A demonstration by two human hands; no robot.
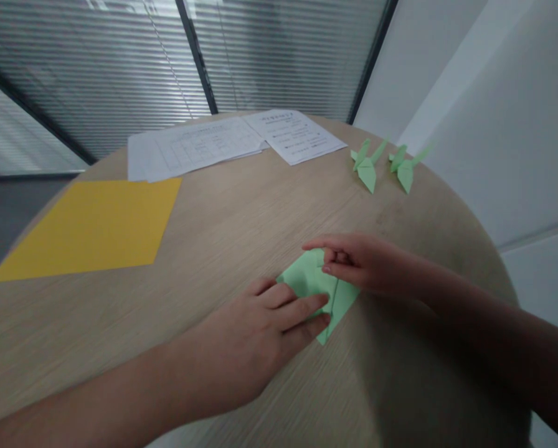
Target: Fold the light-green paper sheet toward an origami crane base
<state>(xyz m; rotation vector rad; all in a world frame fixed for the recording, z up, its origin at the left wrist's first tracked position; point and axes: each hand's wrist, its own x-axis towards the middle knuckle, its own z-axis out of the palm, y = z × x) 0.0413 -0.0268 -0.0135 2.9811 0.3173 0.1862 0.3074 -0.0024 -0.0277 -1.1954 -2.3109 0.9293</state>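
Note:
A folded sheet of green origami paper lies on the wooden table, with crease lines and a folded edge running down its right part. My left hand rests on the paper's left and lower side, fingers stretched out and pressing it down. Over the upper right part of the paper is my right hand, its index finger extended along the top corner. Its thumb is apart from that finger, and the other fingers are curled. The two hands cover much of the paper's outline.
Two green paper cranes stand at the table's far right. A yellow sheet lies at the left edge. Printed white papers lie at the back of the round table. Window blinds and a white wall are beyond.

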